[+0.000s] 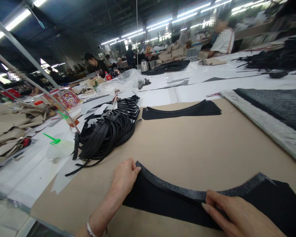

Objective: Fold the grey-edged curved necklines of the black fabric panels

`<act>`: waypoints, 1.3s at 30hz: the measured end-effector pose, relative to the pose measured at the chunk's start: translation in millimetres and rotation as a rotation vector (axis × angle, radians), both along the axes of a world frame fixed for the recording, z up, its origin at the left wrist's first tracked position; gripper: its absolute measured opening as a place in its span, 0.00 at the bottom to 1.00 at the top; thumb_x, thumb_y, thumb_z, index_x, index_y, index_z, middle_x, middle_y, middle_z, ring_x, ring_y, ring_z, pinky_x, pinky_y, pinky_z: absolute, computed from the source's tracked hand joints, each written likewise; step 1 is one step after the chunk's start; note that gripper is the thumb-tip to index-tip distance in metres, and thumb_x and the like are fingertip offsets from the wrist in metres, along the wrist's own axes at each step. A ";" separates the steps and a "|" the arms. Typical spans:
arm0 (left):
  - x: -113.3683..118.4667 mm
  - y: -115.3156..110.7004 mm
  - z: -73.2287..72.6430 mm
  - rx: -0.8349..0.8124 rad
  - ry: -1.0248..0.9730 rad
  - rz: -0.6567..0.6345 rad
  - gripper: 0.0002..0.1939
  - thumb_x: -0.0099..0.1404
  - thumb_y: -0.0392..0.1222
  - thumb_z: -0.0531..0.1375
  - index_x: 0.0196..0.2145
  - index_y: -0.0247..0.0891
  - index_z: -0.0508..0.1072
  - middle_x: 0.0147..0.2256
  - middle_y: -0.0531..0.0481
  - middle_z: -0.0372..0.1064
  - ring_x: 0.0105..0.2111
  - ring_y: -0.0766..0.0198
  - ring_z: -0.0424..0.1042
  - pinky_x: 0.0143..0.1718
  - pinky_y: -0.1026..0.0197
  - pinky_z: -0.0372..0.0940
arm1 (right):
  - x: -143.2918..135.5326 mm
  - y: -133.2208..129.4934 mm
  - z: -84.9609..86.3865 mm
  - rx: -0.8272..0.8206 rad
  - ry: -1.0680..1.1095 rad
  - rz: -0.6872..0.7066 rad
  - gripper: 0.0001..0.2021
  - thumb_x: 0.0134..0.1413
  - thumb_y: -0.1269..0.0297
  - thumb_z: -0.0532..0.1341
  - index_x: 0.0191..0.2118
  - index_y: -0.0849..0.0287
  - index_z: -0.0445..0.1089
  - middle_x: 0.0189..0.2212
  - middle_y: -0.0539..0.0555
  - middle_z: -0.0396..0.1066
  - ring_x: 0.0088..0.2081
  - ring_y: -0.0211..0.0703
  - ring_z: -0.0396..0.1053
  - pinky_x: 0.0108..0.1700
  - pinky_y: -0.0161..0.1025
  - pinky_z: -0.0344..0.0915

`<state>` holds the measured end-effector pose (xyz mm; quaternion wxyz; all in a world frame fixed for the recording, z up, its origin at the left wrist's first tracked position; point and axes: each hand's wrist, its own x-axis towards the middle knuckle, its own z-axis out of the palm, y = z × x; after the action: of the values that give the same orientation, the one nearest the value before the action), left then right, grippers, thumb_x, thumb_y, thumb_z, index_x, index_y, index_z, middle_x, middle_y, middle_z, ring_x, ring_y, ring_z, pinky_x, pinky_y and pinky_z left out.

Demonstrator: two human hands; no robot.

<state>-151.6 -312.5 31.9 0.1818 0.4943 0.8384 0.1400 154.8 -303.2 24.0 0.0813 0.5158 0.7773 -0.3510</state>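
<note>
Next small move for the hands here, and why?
I'd probably slide the right hand rightward along the grey edge, pressing lightly. It pinches that edge partway along the curve, the left hand grips the black cloth's left corner, and the grey edge runs on past the right hand with no fingers on it there.
</note>
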 end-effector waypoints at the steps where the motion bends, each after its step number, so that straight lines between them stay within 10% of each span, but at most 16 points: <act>1: -0.3 -1.2 -0.9 0.018 0.012 -0.005 0.13 0.60 0.35 0.64 0.23 0.37 0.64 0.19 0.54 0.60 0.23 0.62 0.62 0.24 0.64 0.44 | -1.8 -0.1 4.7 -0.007 -0.011 -0.002 0.17 0.63 0.53 0.44 0.30 0.54 0.63 0.27 0.53 0.70 0.30 0.46 0.70 0.31 0.39 0.53; 6: 8.9 -18.2 -4.3 0.248 -0.016 -0.117 0.07 0.67 0.37 0.57 0.30 0.38 0.64 0.24 0.55 0.61 0.26 0.63 0.63 0.28 0.65 0.54 | -9.3 -1.2 22.8 0.074 -0.032 -0.036 0.13 0.62 0.62 0.48 0.29 0.56 0.65 0.28 0.54 0.71 0.31 0.46 0.70 0.31 0.38 0.52; 10: 23.0 -38.9 -6.2 0.611 -0.085 -0.641 0.08 0.71 0.33 0.50 0.41 0.39 0.68 0.39 0.48 0.65 0.40 0.62 0.66 0.43 0.64 0.61 | -12.5 -0.6 29.9 0.106 -0.049 -0.046 0.11 0.60 0.66 0.51 0.28 0.57 0.65 0.25 0.53 0.70 0.28 0.43 0.69 0.29 0.37 0.48; 14: 27.0 -51.0 -16.4 0.576 0.022 -0.934 0.18 0.70 0.29 0.47 0.54 0.39 0.65 0.49 0.45 0.62 0.49 0.61 0.63 0.50 0.63 0.61 | -12.4 -0.1 33.3 0.114 -0.052 -0.072 0.10 0.59 0.67 0.51 0.27 0.58 0.65 0.25 0.53 0.70 0.28 0.43 0.68 0.28 0.36 0.47; 23: 13.3 -56.9 -34.2 0.530 0.241 -0.950 0.22 0.69 0.27 0.45 0.57 0.36 0.62 0.53 0.42 0.59 0.53 0.56 0.59 0.55 0.55 0.62 | -9.6 1.6 28.2 0.108 -0.043 -0.072 0.11 0.59 0.66 0.51 0.28 0.58 0.67 0.25 0.53 0.70 0.28 0.42 0.68 0.28 0.36 0.47; 39: 26.5 -50.7 -24.4 0.605 0.534 -1.033 0.27 0.67 0.26 0.43 0.58 0.47 0.63 0.46 0.42 0.60 0.49 0.54 0.62 0.47 0.52 0.67 | -7.2 5.9 26.7 0.174 -0.041 -0.073 0.12 0.58 0.64 0.51 0.27 0.58 0.69 0.23 0.53 0.71 0.28 0.43 0.69 0.26 0.36 0.47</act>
<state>-125.1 -363.3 7.5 -0.1359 0.8806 0.4329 0.1365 147.5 -297.2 50.7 0.0390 0.5558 0.7838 -0.2742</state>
